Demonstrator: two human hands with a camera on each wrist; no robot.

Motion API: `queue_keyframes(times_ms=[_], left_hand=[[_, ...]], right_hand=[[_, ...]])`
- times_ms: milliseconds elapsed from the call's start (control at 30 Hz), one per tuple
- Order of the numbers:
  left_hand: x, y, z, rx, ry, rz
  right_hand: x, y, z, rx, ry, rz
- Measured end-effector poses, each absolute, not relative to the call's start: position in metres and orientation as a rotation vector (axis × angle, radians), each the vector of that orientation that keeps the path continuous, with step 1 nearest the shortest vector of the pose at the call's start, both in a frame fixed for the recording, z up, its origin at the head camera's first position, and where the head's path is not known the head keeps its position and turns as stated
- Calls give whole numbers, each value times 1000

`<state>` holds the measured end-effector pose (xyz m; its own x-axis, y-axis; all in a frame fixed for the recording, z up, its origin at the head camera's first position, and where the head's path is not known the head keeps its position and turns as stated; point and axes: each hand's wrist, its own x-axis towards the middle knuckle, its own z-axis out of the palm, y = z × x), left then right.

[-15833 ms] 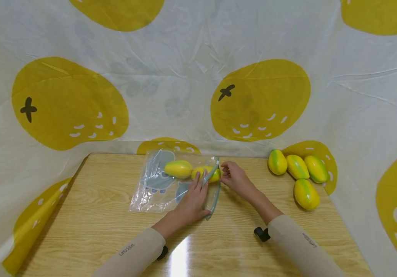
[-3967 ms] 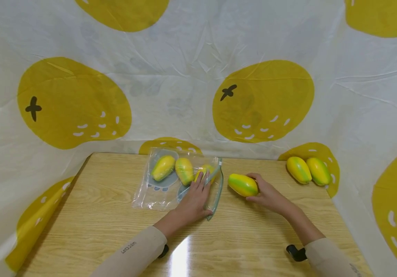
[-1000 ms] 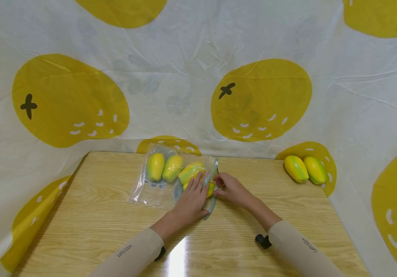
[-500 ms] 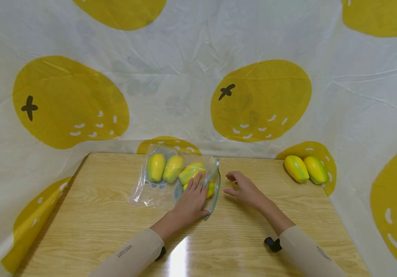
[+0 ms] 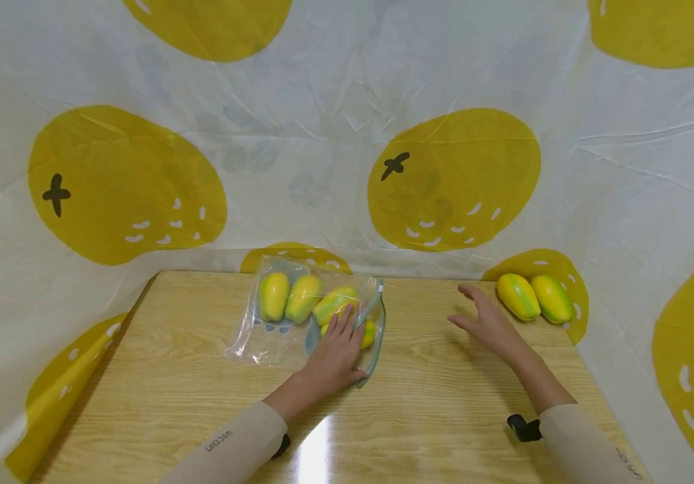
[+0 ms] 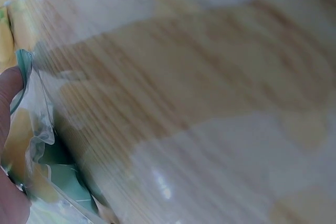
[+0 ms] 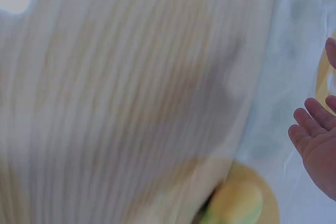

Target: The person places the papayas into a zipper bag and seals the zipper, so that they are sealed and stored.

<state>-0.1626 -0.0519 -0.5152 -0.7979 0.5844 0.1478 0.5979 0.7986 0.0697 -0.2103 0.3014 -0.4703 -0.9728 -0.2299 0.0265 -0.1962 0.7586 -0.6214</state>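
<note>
Pressing too hard with your flat left hand (image 5: 333, 353) could roll the nearest oval yellow-green fruit (image 5: 368, 333) from the clear plastic bag (image 5: 292, 344), your spread right hand (image 5: 492, 327) holding nothing.

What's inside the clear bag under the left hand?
In the head view, four yellow-green fruits show through the clear bag. The left hand covers part of the rightmost fruit; anything beneath that hand cannot be seen.

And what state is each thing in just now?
Clear bag: lying down, unzipped
Four yellow-green fruits: inside the bag
Two more fruits: loose on the table, side by side
Left hand: resting on the bag, fingers straight
Right hand: empty, thumb and fingers apart
</note>
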Motion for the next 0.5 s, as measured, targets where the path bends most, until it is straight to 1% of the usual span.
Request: queue_keyframes(times_ms=[267,500], left_hand=[[-163,-51,-518,-944,-2862,-153],[-164,-52,-519,-952,-2861,-167]], right_hand=[[-222,350,-462,-250,3030,-946],[-233,380,-454,-99,3088,-849]])
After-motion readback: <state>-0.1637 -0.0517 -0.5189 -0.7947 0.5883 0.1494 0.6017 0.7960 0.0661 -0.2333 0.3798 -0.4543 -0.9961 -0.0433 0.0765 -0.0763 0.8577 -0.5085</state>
